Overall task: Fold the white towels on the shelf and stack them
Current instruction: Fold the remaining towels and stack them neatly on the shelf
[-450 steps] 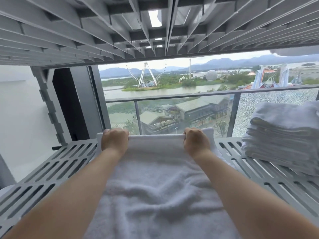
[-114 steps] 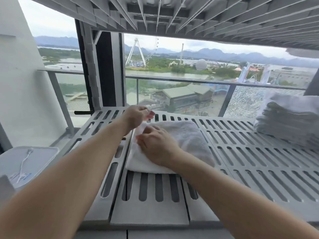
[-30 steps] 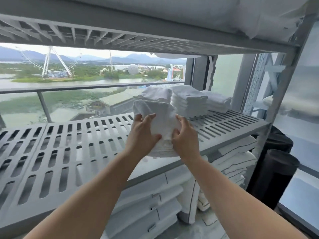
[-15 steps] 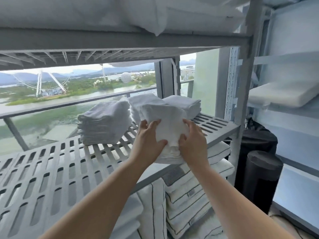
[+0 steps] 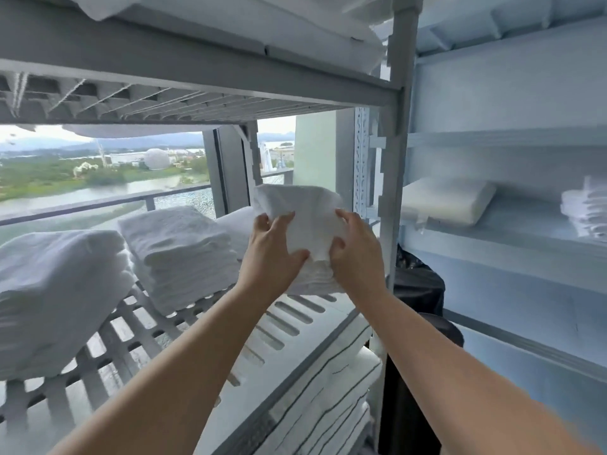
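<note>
Gripped between left hand (image 5: 270, 254) and right hand (image 5: 356, 254), 1 folded white towel (image 5: 303, 218) hangs above the slatted shelf (image 5: 289, 323).

At lower centre I have bare slotted shelf (image 5: 322, 315); towel stacks (image 5: 177, 254) crowd centre left, a grey post (image 5: 394, 192) stands centre right.

A linen storeroom: slatted grey shelf (image 5: 289, 318) racks loaded with stacked white towels (image 5: 179, 254) beside a high window (image 5: 105, 182).
</note>
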`<state>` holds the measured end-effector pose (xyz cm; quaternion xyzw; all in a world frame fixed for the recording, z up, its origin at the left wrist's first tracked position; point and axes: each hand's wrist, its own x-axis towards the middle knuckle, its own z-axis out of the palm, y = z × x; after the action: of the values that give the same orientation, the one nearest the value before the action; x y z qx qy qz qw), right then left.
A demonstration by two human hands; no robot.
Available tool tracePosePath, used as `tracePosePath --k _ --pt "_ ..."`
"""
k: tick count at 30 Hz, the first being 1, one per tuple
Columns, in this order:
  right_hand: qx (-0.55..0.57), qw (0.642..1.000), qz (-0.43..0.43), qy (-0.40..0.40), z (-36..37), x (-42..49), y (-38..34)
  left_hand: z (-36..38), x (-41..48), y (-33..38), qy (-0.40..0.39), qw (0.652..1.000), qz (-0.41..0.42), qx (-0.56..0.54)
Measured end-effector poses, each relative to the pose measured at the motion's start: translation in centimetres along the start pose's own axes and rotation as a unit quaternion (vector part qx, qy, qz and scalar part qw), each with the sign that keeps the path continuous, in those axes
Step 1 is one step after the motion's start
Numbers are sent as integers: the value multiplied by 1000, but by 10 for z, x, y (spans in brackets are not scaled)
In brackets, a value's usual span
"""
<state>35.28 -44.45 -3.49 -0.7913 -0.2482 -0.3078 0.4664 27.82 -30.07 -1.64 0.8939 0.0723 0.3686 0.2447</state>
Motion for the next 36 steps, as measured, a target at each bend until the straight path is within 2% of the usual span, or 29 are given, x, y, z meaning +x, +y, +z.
tracePosePath --k 8,14,21,31,33,36 --pt "5 997 -71 7 41 93 18 20 85 -27 46 999 -10 -20" --pt "67 992 -111 -7 102 137 33 29 116 -75 70 996 -60 8" --pt "146 976 -159 -17 157 204 46 39 162 -91 124 981 -130 77" --pt "251 962 -94 -58 223 242 81 74 189 -101 149 955 -226 118" --pt "241 965 -69 -83 234 242 91 85 185 -105 129 955 -245 106" --pt "155 973 0 -173 253 240 112 102 176 -111 53 949 -302 74"
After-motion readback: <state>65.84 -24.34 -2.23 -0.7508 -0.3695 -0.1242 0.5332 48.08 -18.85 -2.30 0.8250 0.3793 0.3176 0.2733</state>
